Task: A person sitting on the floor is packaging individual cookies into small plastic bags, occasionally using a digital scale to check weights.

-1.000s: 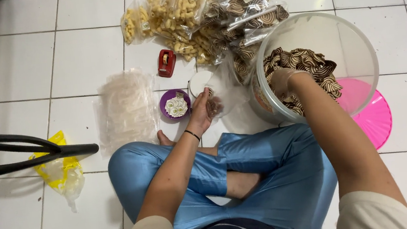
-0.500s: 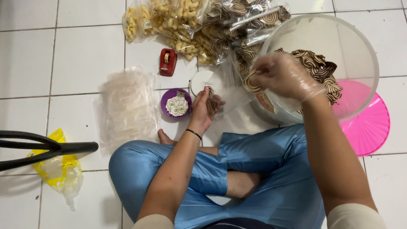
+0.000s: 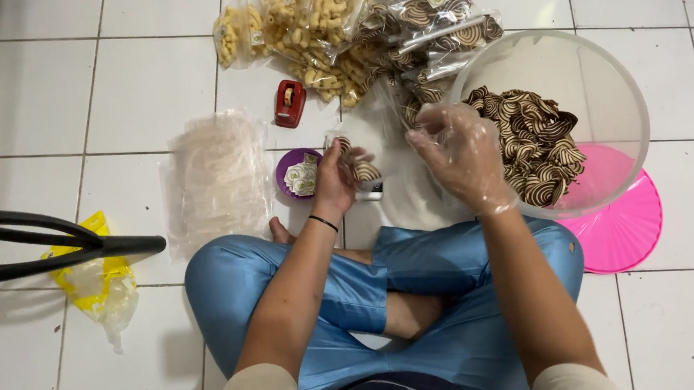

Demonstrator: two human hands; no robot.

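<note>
Left hand (image 3: pixel 336 183): fingers clamped on small clear bag (image 3: pixel 362 170) holding striped snacks, mouth toward the right. Right hand (image 3: pixel 460 152), gloved: fingers loosely curled, just right of the bag, nearer the clear tub (image 3: pixel 607 77) of striped snacks (image 3: pixel 539 141). Floor (image 3: pixel 32 98) beyond.

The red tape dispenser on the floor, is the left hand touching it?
No, the red tape dispenser lies apart on the tiles, while the left hand holds a small clear bag.
</note>
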